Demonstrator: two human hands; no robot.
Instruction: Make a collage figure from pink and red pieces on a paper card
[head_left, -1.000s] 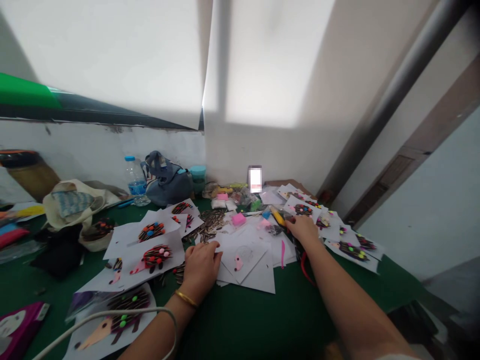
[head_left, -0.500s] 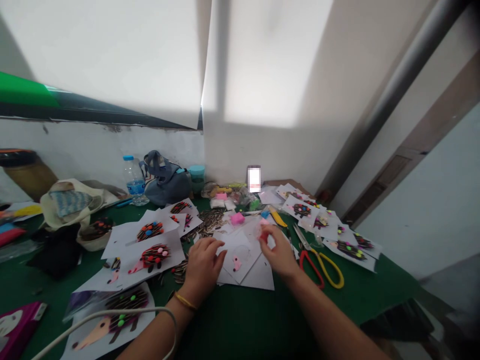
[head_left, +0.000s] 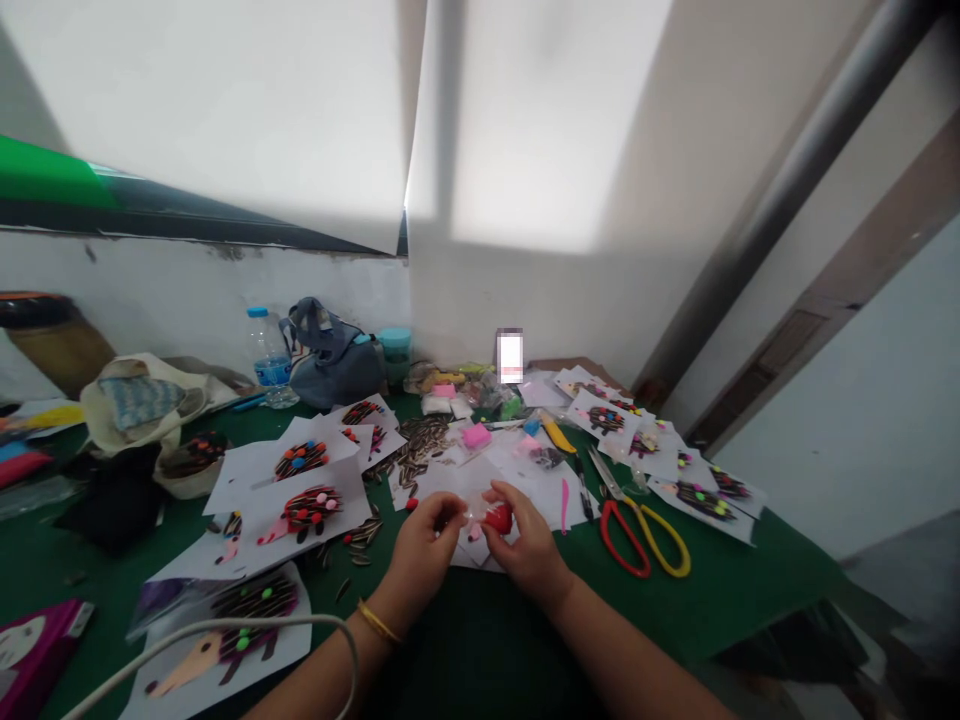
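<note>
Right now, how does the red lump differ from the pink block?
The red lump is held in the right hand, with the left hand at its clear wrapping; the pink block lies untouched on the white papers. The red lump looks rounded, while the pink block looks more angular. Both are small and brightly coloured.

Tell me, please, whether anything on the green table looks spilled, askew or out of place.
The sunflower seeds look somewhat spilled: the main pile has no container around it, and strays lie on the green table near the left hand. I see nothing plainly damaged, though small details are blurred.
</note>
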